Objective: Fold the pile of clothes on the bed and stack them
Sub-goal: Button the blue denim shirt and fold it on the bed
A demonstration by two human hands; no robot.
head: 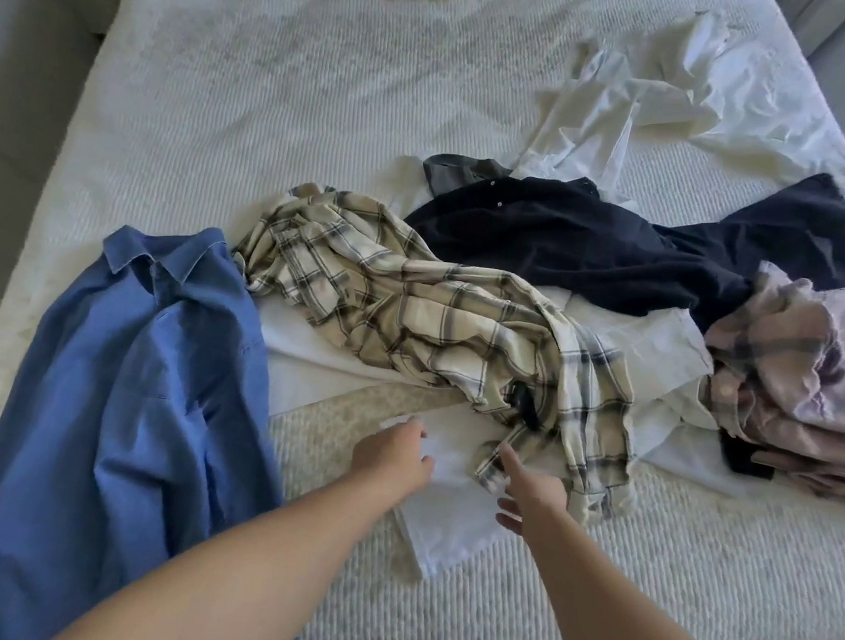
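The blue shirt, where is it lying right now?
In the head view the blue shirt lies on the left side of the bed, collar pointing away, just left of the cream plaid shirt and beside the left arm.

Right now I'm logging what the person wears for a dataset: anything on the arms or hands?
Nothing shows: both forearms are bare, with no sleeves in view. The left hand and right hand carry no gloves, rings, watch or bracelets.
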